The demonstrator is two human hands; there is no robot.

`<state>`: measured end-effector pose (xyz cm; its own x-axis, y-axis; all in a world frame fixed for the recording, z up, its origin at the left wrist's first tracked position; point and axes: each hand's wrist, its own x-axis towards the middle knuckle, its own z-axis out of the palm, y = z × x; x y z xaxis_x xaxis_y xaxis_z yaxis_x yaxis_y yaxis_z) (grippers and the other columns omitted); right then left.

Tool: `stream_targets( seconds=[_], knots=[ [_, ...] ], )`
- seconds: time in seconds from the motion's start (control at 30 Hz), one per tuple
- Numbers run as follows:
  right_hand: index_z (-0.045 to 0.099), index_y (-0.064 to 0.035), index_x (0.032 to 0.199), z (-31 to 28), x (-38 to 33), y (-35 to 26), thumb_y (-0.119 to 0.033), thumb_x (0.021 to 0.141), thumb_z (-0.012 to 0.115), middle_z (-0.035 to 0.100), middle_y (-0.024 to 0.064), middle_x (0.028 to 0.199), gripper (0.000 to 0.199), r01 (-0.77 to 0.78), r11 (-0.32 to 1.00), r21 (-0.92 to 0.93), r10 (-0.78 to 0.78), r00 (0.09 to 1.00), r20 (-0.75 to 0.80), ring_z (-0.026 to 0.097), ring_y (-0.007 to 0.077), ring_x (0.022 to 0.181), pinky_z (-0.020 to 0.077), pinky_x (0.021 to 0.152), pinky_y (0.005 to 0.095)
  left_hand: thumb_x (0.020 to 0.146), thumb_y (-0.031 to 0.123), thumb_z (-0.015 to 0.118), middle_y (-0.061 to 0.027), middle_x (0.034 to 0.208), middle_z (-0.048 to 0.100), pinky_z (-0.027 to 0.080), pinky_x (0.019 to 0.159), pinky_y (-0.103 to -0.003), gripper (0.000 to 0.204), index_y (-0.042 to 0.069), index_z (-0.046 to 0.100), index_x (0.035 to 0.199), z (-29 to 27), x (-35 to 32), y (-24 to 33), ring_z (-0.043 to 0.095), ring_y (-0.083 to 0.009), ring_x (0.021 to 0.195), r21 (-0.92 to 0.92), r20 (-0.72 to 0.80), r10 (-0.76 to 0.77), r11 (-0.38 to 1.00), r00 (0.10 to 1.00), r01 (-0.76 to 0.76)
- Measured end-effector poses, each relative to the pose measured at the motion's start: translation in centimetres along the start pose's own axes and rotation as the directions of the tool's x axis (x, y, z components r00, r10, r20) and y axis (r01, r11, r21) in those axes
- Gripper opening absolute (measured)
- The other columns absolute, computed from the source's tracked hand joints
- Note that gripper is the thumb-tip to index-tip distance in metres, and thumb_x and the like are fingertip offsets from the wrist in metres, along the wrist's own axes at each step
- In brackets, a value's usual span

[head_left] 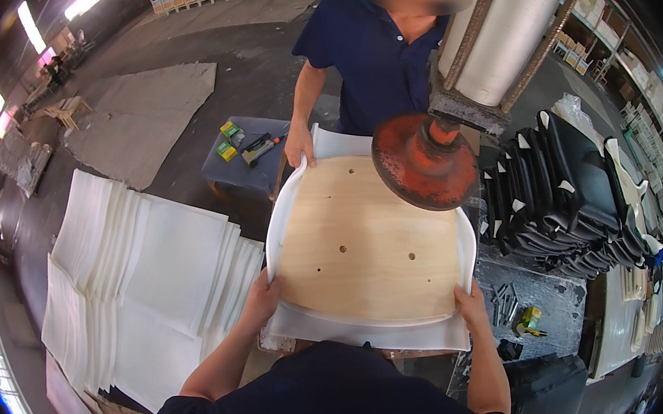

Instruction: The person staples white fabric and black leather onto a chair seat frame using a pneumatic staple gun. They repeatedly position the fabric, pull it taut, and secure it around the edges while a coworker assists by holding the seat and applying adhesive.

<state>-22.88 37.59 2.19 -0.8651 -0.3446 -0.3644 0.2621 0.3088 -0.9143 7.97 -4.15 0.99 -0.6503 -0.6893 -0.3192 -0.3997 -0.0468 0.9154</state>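
Note:
In front of me lies a plywood seat board (377, 227) with several drilled holes, resting on a white pliable sheet (300, 328) whose sides curl up around the board's edges. My left hand (263, 299) grips the sheet at the near left side, fingers closed on it. At the near right side, my right hand (471, 307) pinches the sheet with the thumb over the board's edge. A worn red press disc (423, 164) hangs above the board's far right corner. Across from me, a co-worker's hand (300, 143) holds the sheet's far left corner.
White sheets (158, 262) lie in layered stacks at left. Black padded seats (573, 182) are piled at right. A hammer (255, 152) and small boxes sit on a grey surface at far left. Metal pieces (504, 303) lie at right. A thick metal column (506, 48) stands beyond the disc.

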Motion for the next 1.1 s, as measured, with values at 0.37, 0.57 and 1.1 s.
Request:
stream_targets(
  seconds=[0.37,0.57,1.1],
  knots=[
    [0.043,-0.0133,0.169,-0.5,0.1,-0.7,-0.024,0.108,0.064,0.073,0.0219,0.14,0.066,0.03,0.876,-0.482,-0.074,0.995,-0.072,0.071,0.0347,0.127,0.0526,0.109,0.0448,0.115,0.026,0.045,-0.0347,0.137,0.069,0.052,0.107,-0.057,0.053,0.003,0.043,0.163,2.1,-1.0,2.9,0.066,-0.0545,0.129,0.439,0.006,0.042,0.898,0.999,-0.04],
    [0.033,-0.0015,0.171,-0.5,-0.1,-0.5,-0.042,0.111,0.056,0.067,0.0375,0.135,0.076,-0.16,0.644,-0.748,0.052,0.985,-0.166,0.069,0.0512,0.124,0.0528,0.11,0.0566,0.115,0.024,0.042,-0.0389,0.135,0.068,0.051,0.103,-0.06,0.055,-0.004,0.04,0.162,3.8,-0.8,3.3,0.066,-0.0569,0.125,0.489,0.04,0.101,0.866,0.994,-0.107],
    [0.056,-0.003,0.158,-0.3,-0.9,-0.5,-0.038,0.109,0.058,0.06,0.0423,0.136,0.06,0.0,0.62,-0.785,-0.103,0.991,-0.082,0.069,0.0577,0.112,0.0569,0.097,0.0608,0.113,0.018,0.046,-0.0381,0.131,0.068,0.053,0.102,-0.062,0.049,-0.004,0.039,0.156,3.1,-0.5,1.3,0.066,-0.057,0.121,0.54,0.002,0.202,0.824,0.979,-0.171]
  ],
)
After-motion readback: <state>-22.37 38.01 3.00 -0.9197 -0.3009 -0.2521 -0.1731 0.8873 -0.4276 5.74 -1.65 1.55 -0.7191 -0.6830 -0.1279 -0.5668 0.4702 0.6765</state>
